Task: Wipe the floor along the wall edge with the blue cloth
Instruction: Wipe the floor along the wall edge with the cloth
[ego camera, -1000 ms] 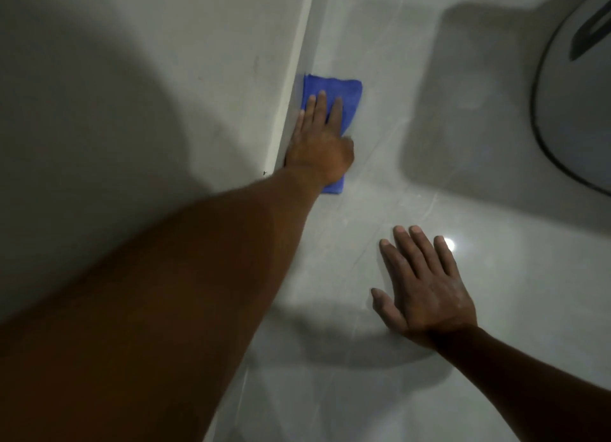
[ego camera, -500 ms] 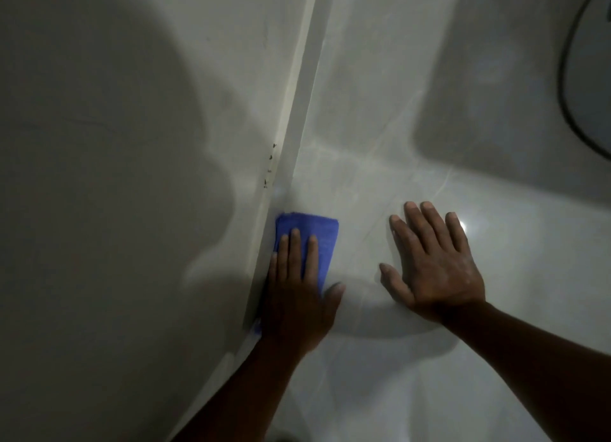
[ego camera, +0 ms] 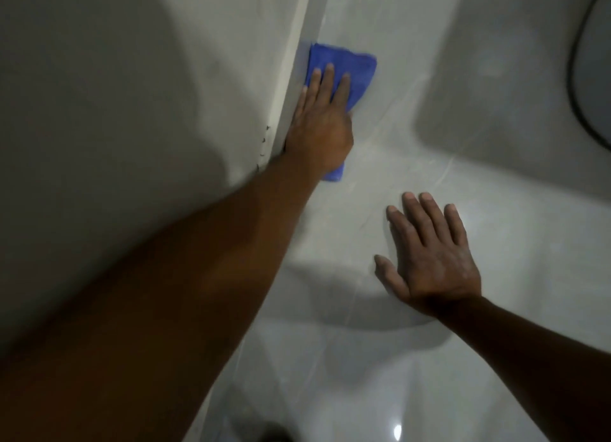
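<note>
The pale, matt plastered wall (ego camera: 132, 111) fills the left half of the view, smooth but faintly smudged, and ends in a narrow off-white skirting strip (ego camera: 291, 78) that runs diagonally down to the floor, with a few small dark chips along its lower edge. The glossy light-grey tiled floor (ego camera: 429, 144) spreads across the right, its polished surface carrying soft shadows, thin grout lines and bright spots of reflected light. At the far right edge curves a large rounded pale-grey object with a dark rim (ego camera: 591, 61), only partly in view, so what it is cannot be told. The left hand (ego camera: 319, 127) reaches forward on a long outstretched forearm and lies flat, palm down, fingers straight and close together, pressing rather than gripping; nothing is curled into it. Under it lies the folded blue cloth (ego camera: 358, 69), a soft, slightly fuzzy rectangle that sits on the floor tight against the skirting strip, its far end showing beyond the fingertips and a small corner poking out below the heel of the hand. The right hand (ego camera: 429, 256) rests well apart from the cloth, spread flat on the bare tile with fingers splayed, holding nothing.
</note>
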